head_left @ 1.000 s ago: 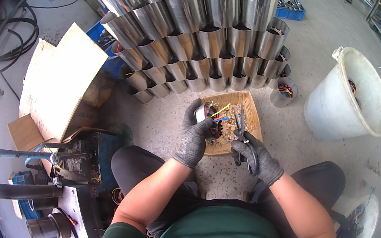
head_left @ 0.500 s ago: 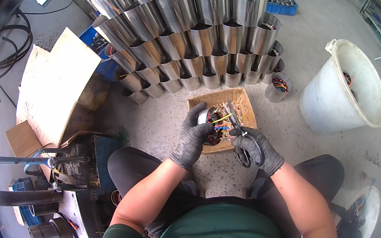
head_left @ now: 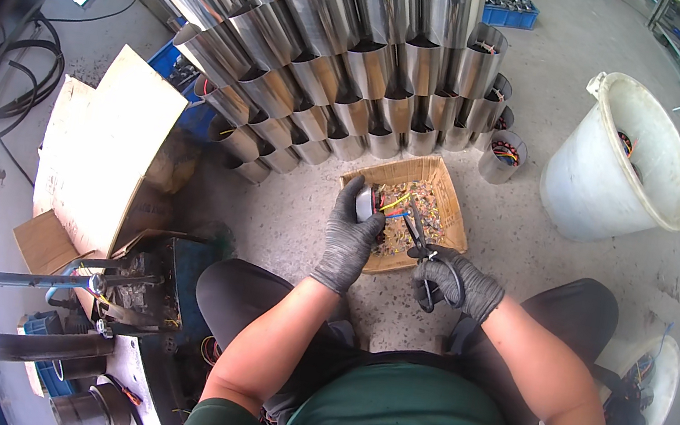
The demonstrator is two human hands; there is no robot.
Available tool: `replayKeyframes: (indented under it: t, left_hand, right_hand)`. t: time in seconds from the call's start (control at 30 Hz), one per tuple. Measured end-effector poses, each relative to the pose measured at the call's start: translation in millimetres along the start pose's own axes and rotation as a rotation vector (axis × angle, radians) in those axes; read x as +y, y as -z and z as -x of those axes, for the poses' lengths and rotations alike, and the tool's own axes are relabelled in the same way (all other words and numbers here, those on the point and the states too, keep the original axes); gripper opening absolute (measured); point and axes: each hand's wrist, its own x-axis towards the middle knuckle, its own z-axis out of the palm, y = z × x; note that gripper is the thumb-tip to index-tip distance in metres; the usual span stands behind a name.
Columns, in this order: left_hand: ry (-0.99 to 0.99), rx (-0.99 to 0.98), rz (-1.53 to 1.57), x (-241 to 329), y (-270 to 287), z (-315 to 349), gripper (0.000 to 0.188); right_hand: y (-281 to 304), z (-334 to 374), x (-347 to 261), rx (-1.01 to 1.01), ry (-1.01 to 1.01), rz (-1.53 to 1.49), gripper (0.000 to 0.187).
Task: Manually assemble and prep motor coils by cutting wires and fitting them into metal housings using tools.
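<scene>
My left hand [head_left: 343, 247], in a dark grey glove, is closed around a motor stator [head_left: 365, 205] with a silvery rim. Yellow and blue lead wires [head_left: 396, 203] stick out of it toward the right. Much of the stator is hidden by the fingers. In my gloved right hand [head_left: 463, 287] is a pair of black-handled scissors [head_left: 416, 226], its blades pointing up and away beside the wire ends. Whether the blades touch a wire I cannot tell. Beneath both hands stands a cardboard box [head_left: 450, 201] scattered with small coloured wire clippings.
Stacked steel cylinders [head_left: 363, 69] rise beyond the box; one short cylinder [head_left: 504, 158] with wired windings stands at their right end. A white bucket [head_left: 581, 179] is at the right, a blue crate [head_left: 511, 15] farther back. Cardboard sheets [head_left: 110, 149] and a dark machine [head_left: 135, 296] flank my left.
The stator has been turned and lifted slightly, so its dark windings show less. My right hand has moved slightly down, and the scissors have shifted from the yellow wire toward the blue one.
</scene>
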Motion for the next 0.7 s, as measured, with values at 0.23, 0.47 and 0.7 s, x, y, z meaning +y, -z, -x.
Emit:
replayKeyframes:
  t: [0.23,0.47,0.7]
  left_hand:
    - [-0.074,0.008,-0.11,-8,-2,-3,0.071]
    - [-0.089,0.0,-0.057,-3,-6,-1,0.077]
    - [-0.022,0.005,0.043,0,-7,1,0.076]
  right_hand:
    - [6,3,0,-0.029,0.055,0.071,0.044]
    - [6,2,-2,-0.015,0.008,-0.034,0.043]
    - [-3,3,-5,0.025,0.058,0.055,0.038]
